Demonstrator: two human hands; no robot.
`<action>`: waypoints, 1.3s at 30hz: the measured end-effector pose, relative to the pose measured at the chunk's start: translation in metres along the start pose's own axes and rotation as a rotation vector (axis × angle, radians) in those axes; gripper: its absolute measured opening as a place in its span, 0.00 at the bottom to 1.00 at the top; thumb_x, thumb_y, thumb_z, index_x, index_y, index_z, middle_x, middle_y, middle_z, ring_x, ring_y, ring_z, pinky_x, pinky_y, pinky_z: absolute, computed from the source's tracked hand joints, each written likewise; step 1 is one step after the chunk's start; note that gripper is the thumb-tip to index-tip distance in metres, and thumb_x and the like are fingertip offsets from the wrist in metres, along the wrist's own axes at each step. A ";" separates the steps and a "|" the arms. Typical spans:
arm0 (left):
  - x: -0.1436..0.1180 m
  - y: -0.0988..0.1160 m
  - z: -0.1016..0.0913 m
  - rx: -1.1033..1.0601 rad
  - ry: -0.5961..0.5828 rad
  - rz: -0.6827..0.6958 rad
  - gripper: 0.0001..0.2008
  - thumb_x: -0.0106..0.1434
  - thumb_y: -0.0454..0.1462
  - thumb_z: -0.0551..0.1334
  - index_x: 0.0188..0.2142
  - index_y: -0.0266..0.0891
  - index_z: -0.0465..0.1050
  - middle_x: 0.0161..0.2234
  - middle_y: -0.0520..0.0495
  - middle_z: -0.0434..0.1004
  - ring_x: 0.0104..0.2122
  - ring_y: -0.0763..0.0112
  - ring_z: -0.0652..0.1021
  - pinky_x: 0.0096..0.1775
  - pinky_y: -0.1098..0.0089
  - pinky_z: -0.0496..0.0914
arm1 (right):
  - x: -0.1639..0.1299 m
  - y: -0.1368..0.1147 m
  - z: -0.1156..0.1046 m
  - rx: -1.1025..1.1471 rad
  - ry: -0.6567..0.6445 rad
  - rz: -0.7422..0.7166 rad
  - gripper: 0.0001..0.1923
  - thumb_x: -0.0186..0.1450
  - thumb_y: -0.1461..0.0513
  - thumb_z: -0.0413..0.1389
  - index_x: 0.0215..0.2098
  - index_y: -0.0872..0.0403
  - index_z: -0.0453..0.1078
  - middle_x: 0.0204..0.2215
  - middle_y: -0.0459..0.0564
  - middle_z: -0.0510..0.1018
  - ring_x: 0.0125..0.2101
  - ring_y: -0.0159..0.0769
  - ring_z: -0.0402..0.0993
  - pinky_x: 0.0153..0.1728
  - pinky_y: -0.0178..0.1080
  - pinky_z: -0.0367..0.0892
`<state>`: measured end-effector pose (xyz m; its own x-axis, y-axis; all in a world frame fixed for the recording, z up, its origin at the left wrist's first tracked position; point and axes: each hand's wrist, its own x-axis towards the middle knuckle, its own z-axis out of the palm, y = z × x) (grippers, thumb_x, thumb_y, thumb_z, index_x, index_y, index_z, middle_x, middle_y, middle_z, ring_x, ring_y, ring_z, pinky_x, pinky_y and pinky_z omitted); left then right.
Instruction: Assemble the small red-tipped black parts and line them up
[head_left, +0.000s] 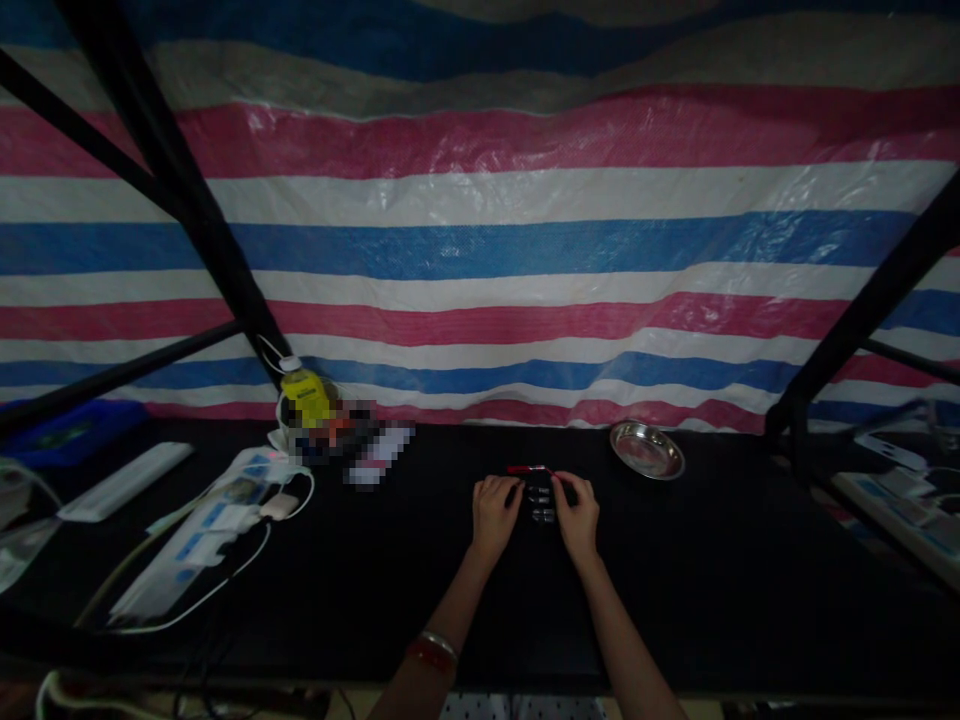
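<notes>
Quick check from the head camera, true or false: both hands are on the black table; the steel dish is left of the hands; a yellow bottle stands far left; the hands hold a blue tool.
1. Both hands, left hand and right hand, rest on the black table: true.
2. The steel dish is left of the hands: false, it lies to their right.
3. A yellow bottle stands at the back left: true.
4. The hands hold a blue tool: false, a thin red piece lies between the fingertips, with small clear parts below it.

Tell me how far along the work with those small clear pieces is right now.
Hard to call anything done: the metal dish looks empty. In hand: the left hand and right hand flank a few small clear pieces on the black table, a red tool just beyond. Those pieces remain loose; finer detail is too dark.
</notes>
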<state>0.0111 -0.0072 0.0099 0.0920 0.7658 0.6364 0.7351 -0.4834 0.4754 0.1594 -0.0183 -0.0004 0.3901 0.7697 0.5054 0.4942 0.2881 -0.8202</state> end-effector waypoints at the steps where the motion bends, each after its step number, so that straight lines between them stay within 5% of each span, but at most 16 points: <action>1: 0.000 0.000 0.000 0.005 0.006 -0.001 0.07 0.63 0.36 0.56 0.35 0.41 0.74 0.33 0.49 0.79 0.35 0.68 0.75 0.39 0.64 0.63 | -0.004 -0.004 0.001 0.034 -0.045 -0.041 0.12 0.62 0.55 0.51 0.35 0.53 0.72 0.32 0.51 0.77 0.35 0.39 0.69 0.38 0.42 0.64; 6: -0.001 -0.003 0.000 -0.001 0.022 0.013 0.07 0.62 0.36 0.57 0.35 0.40 0.74 0.34 0.48 0.79 0.35 0.67 0.75 0.38 0.65 0.63 | -0.018 -0.016 0.007 0.067 -0.245 -0.224 0.09 0.63 0.60 0.51 0.37 0.50 0.73 0.33 0.49 0.77 0.36 0.39 0.69 0.38 0.43 0.66; 13: -0.002 -0.005 0.003 0.010 0.032 0.062 0.07 0.62 0.35 0.57 0.36 0.41 0.74 0.33 0.50 0.79 0.33 0.70 0.75 0.38 0.65 0.64 | -0.015 -0.013 0.004 0.057 -0.128 -0.181 0.10 0.64 0.59 0.50 0.38 0.50 0.73 0.33 0.50 0.77 0.37 0.39 0.69 0.39 0.44 0.66; 27: -0.004 -0.008 0.005 0.016 -0.093 0.168 0.11 0.65 0.34 0.53 0.41 0.41 0.74 0.35 0.47 0.79 0.35 0.68 0.74 0.38 0.64 0.65 | -0.015 -0.010 0.005 0.010 -0.189 -0.191 0.11 0.64 0.59 0.50 0.39 0.49 0.74 0.32 0.50 0.77 0.36 0.39 0.69 0.38 0.43 0.67; 35: -0.003 -0.007 0.004 -0.032 -0.132 0.129 0.12 0.65 0.36 0.53 0.44 0.44 0.73 0.37 0.47 0.77 0.38 0.68 0.73 0.39 0.65 0.66 | -0.015 -0.007 0.007 -0.052 -0.258 -0.176 0.12 0.64 0.58 0.50 0.40 0.48 0.74 0.32 0.50 0.78 0.36 0.40 0.69 0.38 0.44 0.65; 39: -0.001 -0.006 0.005 -0.019 -0.073 0.034 0.15 0.64 0.36 0.54 0.50 0.43 0.68 0.42 0.46 0.76 0.42 0.66 0.73 0.43 0.62 0.65 | -0.009 -0.001 0.009 -0.027 -0.159 -0.097 0.13 0.64 0.56 0.49 0.39 0.51 0.73 0.33 0.51 0.77 0.37 0.40 0.68 0.40 0.44 0.64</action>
<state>0.0094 -0.0028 0.0036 0.1661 0.7776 0.6064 0.7182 -0.5168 0.4660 0.1485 -0.0209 -0.0067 0.2128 0.8202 0.5309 0.5447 0.3515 -0.7614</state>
